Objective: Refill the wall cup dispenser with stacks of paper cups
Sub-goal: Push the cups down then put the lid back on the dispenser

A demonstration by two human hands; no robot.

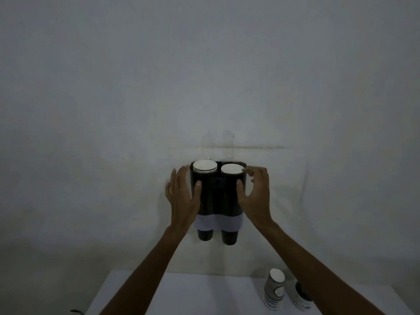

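A black two-tube cup dispenser (217, 196) hangs on the wall, with a pale band near its bottom. A cup stack (205, 167) sticks out of the left tube's top, and a second cup stack (231, 168) sits lower in the right tube. Dark cups (229, 237) poke out below. My left hand (183, 196) rests open against the dispenser's left side, thumb on the front. My right hand (255, 192) is at the right side, fingertips at the right stack's rim, thumb on the front.
A white table (204, 294) stands below against the grey wall. Two upside-down stacks of paper cups stand on its right part: a patterned one (274, 289) and a darker one (301, 296) partly hidden behind my right forearm.
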